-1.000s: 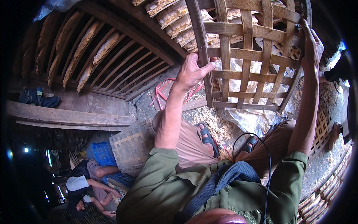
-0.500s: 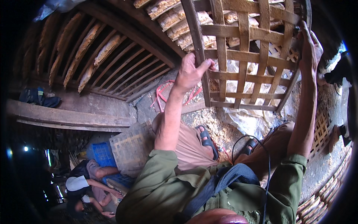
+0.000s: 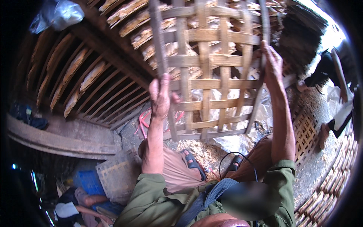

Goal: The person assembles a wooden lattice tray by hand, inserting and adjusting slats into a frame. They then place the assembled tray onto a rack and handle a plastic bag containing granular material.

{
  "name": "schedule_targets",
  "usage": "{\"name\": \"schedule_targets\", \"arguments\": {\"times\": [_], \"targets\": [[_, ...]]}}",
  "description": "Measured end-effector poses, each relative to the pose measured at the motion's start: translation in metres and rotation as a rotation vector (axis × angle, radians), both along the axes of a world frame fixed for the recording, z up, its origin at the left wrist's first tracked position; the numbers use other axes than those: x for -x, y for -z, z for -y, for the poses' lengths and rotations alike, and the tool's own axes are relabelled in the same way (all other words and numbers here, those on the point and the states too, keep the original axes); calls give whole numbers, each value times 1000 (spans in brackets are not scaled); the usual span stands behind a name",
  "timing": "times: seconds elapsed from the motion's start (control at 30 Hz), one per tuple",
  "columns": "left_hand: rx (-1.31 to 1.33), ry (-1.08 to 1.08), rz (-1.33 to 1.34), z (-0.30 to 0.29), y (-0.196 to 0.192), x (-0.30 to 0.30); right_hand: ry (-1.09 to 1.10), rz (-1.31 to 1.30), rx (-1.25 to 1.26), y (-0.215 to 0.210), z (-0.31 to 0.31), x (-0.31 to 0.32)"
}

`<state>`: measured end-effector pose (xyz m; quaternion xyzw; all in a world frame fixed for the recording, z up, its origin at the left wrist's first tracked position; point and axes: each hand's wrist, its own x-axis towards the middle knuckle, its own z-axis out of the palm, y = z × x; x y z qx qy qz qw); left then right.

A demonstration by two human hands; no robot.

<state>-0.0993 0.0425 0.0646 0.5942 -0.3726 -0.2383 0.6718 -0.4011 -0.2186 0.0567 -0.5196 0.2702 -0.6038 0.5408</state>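
I hold a flat woven bamboo lattice tray (image 3: 211, 75) up in front of me, its strips crossing in an open grid. My left hand (image 3: 160, 94) grips the tray's left edge strip. My right hand (image 3: 271, 62) grips its right edge strip, higher up. Both arms, in green sleeves, rise from the lower edge. Through the gaps I see crumpled clear plastic and pale loose grain on the ground.
Racks of similar bamboo trays (image 3: 87, 83) slope at the upper left over a wooden beam (image 3: 56, 138). A woven basket (image 3: 117, 176) and a blue crate (image 3: 89, 181) sit at lower left. Another person (image 3: 336, 94) stands at right beside stacked trays (image 3: 310, 132).
The lattice tray has shifted left and nearer to me. My left hand has closed around its left edge, and my right hand has slid lower along the right edge.
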Motion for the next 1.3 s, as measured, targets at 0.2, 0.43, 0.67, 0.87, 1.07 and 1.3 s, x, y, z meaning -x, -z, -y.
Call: {"name": "schedule_targets", "arguments": {"times": [0.2,0.43,0.67,0.87,1.07,1.3], "targets": [[56,-89,41,0,-5,-12,-343,209,-87,-2,-2,9],[34,-214,69,-6,-4,-15,-139,110,77,-20,-24,-12],[183,-6,274,1,5,-26,104,61,-110,-14,-28,-17],[146,33,-24,-5,-6,-22,106,-44,-119,-1,-34,-29],[195,-145,241,-4,-2,-37,27,-32,-62,7,-41,-39],[315,146,-265,-23,-14,-57,75,-68,-100,-3,-55,-55]]}}
